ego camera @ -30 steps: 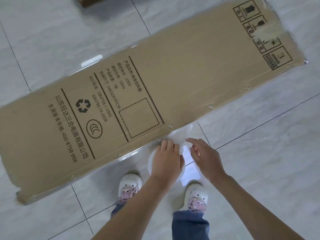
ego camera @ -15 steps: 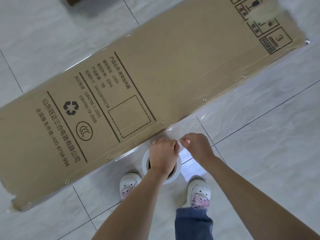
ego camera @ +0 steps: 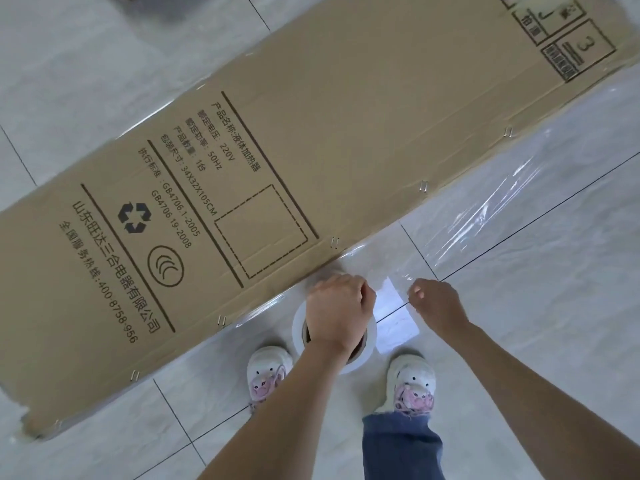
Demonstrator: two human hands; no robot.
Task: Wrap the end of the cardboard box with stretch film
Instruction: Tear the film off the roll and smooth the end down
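Already, stretch film point(ego camera: 491, 216) is lying glossy over the long cardboard box point(ego camera: 311, 140), which is resting flat on the tiled floor point(ego camera: 519, 358) in front of me, and a loose wrinkled sheet is running along its near edge toward the right end. Judging by that, the body is covered; the end itself, out of frame at upper right, is probably still waiting. I am gripping the film roll point(ego camera: 334, 336) from above with my left hand point(ego camera: 337, 310), fingers closed down into its cardboard core, the roll standing just beside the box's near edge, between my shoes point(ego camera: 412, 382). My right hand point(ego camera: 438, 303) is pinched shut on the free edge of the film, close beside the left, drawing it taut. Both hands are hovering near the box's middle, well apart from the end needing wrap.
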